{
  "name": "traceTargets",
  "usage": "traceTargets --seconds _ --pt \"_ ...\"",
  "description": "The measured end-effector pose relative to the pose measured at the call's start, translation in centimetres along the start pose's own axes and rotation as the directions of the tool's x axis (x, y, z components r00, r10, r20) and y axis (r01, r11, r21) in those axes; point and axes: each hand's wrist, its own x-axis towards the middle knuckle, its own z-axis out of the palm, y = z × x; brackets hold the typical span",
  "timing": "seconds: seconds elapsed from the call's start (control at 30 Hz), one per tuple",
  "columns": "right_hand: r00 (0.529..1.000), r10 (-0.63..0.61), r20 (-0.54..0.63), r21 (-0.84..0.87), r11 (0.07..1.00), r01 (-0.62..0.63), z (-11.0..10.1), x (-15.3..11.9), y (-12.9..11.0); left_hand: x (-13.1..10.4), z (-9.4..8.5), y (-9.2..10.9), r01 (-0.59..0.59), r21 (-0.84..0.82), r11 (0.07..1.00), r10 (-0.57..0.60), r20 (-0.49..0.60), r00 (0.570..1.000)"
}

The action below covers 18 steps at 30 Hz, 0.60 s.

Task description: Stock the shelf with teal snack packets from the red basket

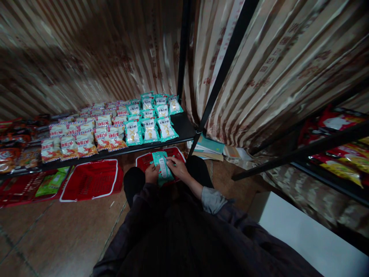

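A teal snack bag (pixel 162 167) is held low over a red basket (pixel 180 152) between my knees, its printed back facing up. My left hand (pixel 152 173) grips the bag's left edge, thumb on top. At the bag's upper right, my right hand (pixel 176 167) has its fingers bent at the edge; whether they pinch it is too small to tell. Just beyond, teal bags (pixel 150 130) stand in rows at the right end of the black shelf (pixel 184 130), beside red and white bags (pixel 86 144).
Another red basket (pixel 89 179) lies on the floor at left, near green packs (pixel 52 181). Black posts (pixel 219 73) rise in front of curtains. Books (pixel 210 146) lie by the shelf's corner. A white board (pixel 305 234) and a second shelf with red and yellow bags (pixel 343 165) are at right.
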Motion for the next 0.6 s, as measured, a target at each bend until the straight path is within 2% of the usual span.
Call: traceTargets --seconds 0.07,0.17,0.27,0.4,0.5,0.6 --pt "0.997 0.035 0.072 0.082 0.996 -0.041 0.6 -0.3 -0.2 -0.4 0.2 0.4 -0.026 0.073 0.997 0.027 -0.021 0.999" --pt "0.989 0.088 0.121 0.239 0.964 -0.115 1.1 -0.5 -0.6 -0.9 0.5 0.7 -0.063 0.212 0.975 0.073 -0.039 0.997" --pt "0.962 0.154 0.227 0.417 0.877 -0.238 0.9 -0.9 -0.9 -1.2 0.9 0.4 -0.123 0.311 0.942 0.129 0.003 0.992" --pt "0.890 0.279 0.361 0.533 0.721 -0.442 0.3 -1.3 -0.8 -0.8 1.0 -0.7 -0.146 0.248 0.958 0.129 0.084 0.988" --pt "0.865 0.337 0.371 0.586 0.638 -0.499 -0.1 -1.4 -0.4 -0.3 0.9 -1.6 -0.093 0.173 0.981 0.074 0.115 0.991" --pt "0.827 0.422 0.373 0.643 0.525 -0.557 -0.6 -1.3 -0.1 0.3 0.4 -2.4 -0.035 0.143 0.989 0.022 0.090 0.996"
